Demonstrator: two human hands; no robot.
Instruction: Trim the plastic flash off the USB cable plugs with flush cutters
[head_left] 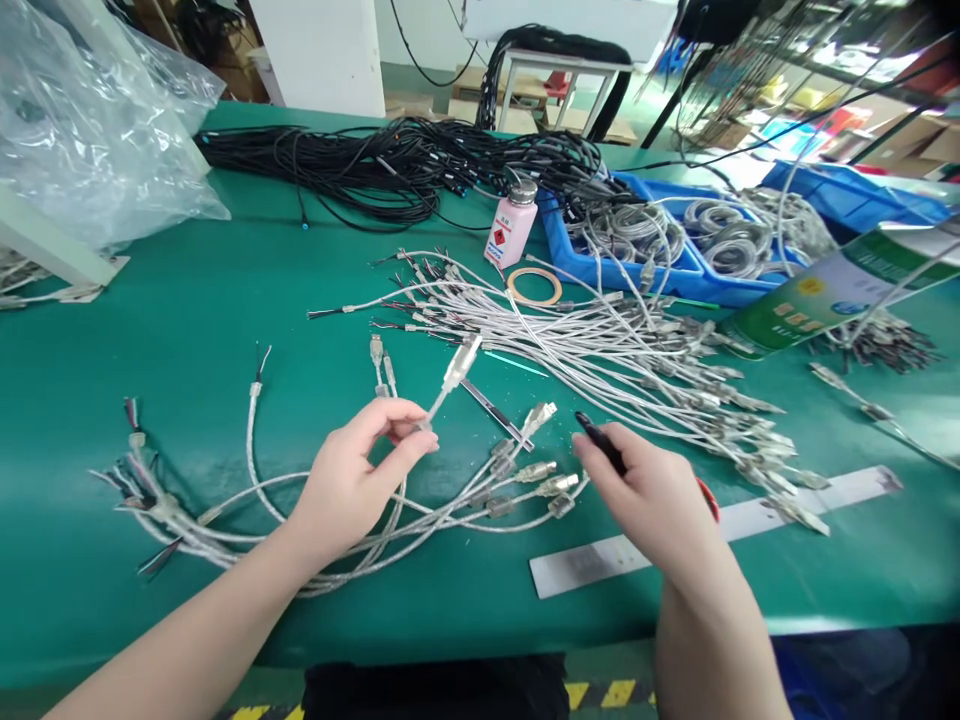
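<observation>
My left hand (364, 470) pinches a clear-jacketed USB cable (436, 404) just below its plug, which points up and to the right. My right hand (652, 495) is closed around a slim black pen-like tool (600, 442); its exact kind is hard to make out. Beneath and between the hands lies a loose bunch of similar USB cables (457, 505), their stripped wire ends at the left. A metal tweezers-like strip (495, 412) rests behind this bunch. A steel ruler (585, 568) runs partly under my right hand, with something red (709, 498) beside the wrist.
Behind lies a large pile of grey USB cables (555, 335), with a tape ring (534, 287) and a pink bottle (512, 228). Blue bins (622, 270) hold coiled cables. Black cables (360, 170) line the back; a green tin (817, 295) is at right, plastic sheeting (97, 130) at left.
</observation>
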